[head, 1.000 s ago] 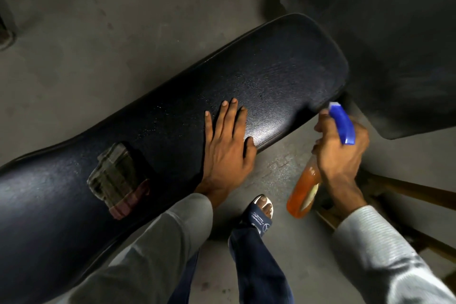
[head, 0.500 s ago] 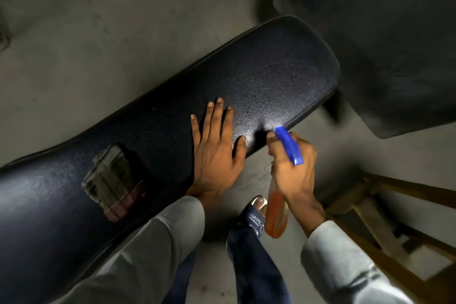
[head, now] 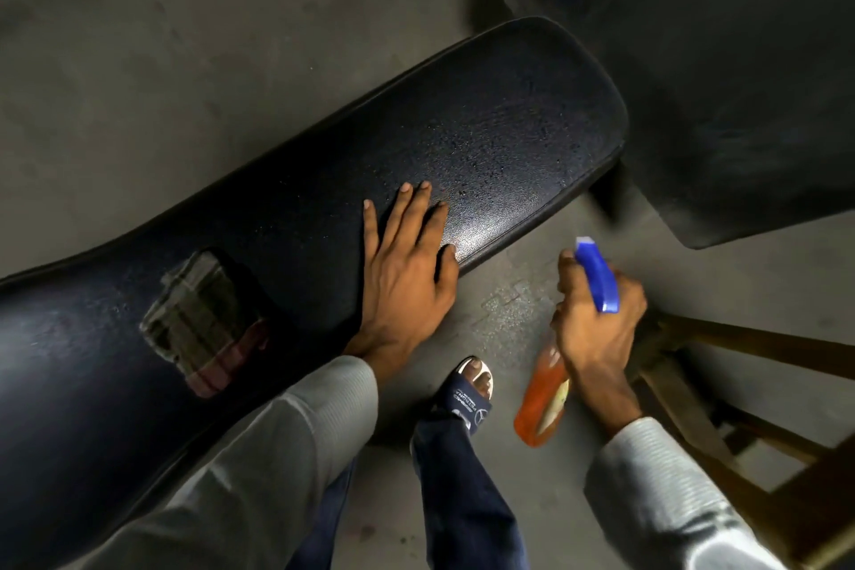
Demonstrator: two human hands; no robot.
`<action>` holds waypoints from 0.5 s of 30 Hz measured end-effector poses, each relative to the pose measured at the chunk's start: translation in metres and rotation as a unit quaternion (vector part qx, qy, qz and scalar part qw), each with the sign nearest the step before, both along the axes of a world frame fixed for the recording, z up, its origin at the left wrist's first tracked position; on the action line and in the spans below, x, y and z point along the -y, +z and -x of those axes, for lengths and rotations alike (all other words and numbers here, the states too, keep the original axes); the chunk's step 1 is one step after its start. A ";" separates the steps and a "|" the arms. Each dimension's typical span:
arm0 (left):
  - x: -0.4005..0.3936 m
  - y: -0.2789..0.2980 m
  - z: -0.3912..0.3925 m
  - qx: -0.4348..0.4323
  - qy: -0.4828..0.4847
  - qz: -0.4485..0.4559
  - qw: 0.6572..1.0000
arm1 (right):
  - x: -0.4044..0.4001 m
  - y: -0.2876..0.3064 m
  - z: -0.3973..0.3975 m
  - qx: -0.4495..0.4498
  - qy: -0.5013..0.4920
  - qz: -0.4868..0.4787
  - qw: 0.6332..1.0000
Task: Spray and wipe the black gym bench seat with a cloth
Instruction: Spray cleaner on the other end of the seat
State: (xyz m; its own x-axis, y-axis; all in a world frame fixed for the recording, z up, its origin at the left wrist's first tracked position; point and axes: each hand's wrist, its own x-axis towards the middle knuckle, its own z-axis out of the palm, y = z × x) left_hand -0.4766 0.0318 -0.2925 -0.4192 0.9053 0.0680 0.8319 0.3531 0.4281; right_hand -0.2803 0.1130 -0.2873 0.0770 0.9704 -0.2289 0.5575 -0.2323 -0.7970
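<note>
From the head camera we see our left hand [head: 402, 278] resting flat on the black bench seat [head: 486, 139], fingers straight and spread, thumb at the near edge. The folded checked cloth [head: 203, 324] lies on the seat well to the left of those fingers, untouched. Our right hand [head: 597, 319] curls around the spray bottle [head: 546, 389], held off the seat's near edge above bare floor [head: 509, 310]. A wooden frame [head: 740, 384] crowds the right; another dark pad [head: 740, 83] sits beyond the seat's rounded end.
</note>
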 end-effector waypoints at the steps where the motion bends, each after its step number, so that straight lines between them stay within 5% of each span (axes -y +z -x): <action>1: 0.002 -0.001 0.001 0.006 0.000 0.003 1.000 | 0.009 0.001 0.002 -0.004 0.015 0.002 1.000; 8: 0.023 0.007 0.012 0.120 0.052 -0.038 0.991 | 0.059 0.029 0.060 -0.060 0.147 0.004 0.987; 15: 0.063 0.053 0.029 0.301 0.149 -0.167 0.927 | 0.071 0.090 0.136 -0.138 0.225 -0.022 0.964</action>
